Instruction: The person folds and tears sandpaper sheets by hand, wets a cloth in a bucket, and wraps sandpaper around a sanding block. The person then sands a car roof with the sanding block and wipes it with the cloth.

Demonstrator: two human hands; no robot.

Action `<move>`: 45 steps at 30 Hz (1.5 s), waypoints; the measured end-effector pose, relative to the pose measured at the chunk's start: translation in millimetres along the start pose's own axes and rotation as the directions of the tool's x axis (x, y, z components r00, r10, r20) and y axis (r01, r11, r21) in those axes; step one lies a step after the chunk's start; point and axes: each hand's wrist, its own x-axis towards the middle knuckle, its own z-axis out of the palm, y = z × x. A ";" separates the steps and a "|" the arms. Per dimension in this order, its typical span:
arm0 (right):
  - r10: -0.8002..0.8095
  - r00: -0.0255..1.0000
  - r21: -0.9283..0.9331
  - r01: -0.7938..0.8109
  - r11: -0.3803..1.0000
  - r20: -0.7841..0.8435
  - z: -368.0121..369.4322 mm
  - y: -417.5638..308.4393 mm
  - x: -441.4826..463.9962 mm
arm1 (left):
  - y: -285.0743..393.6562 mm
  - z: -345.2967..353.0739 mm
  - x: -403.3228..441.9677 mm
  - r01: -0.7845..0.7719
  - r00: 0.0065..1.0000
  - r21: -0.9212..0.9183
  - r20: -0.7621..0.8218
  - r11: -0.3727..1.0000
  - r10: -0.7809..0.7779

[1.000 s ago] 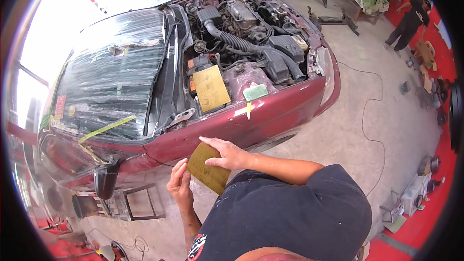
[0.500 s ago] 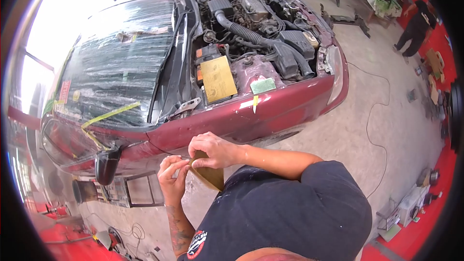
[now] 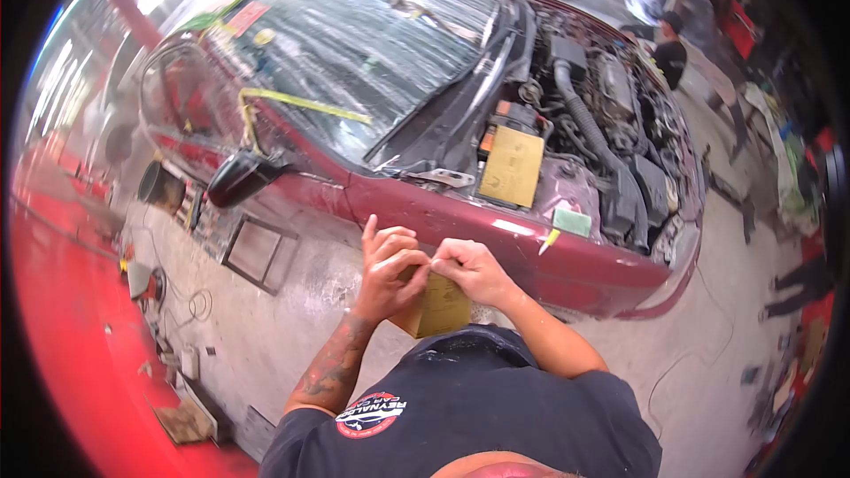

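Both my hands are above the floor beside the red car's fender (image 3: pixel 460 226). A yellow-brown sheet of paper (image 3: pixel 438 305), bent along a fold, hangs between them. My left hand (image 3: pixel 388 270) pinches its upper left edge, with some fingers raised. My right hand (image 3: pixel 474 270) pinches its top edge, fingertips close to the left thumb. A similar yellow sheet (image 3: pixel 512 166) lies in the engine bay over the battery. Near the fender's edge rests a pale green pad (image 3: pixel 572 222), with a yellow tape strip (image 3: pixel 549 241) beside it.
The car's black side mirror (image 3: pixel 241 177) juts out at left. A metal frame (image 3: pixel 255 254) and a dark bucket (image 3: pixel 161 186) stand on the floor. Cables run over the floor. Beyond the engine bay is a person in dark clothes (image 3: pixel 670 57); another's dark legs show at right.
The view has swung left, so the car appears farther right and tilted. The sheet has gone from nearly flat to folded, and my hands have come together at its top.
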 end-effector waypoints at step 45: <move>0.328 0.755 0.320 -0.164 0.933 -0.568 -165.0 138.5 40.5 | 10.0 -16.3 -113.4 0.450 -0.085 -0.793 -0.496 0.411 -0.864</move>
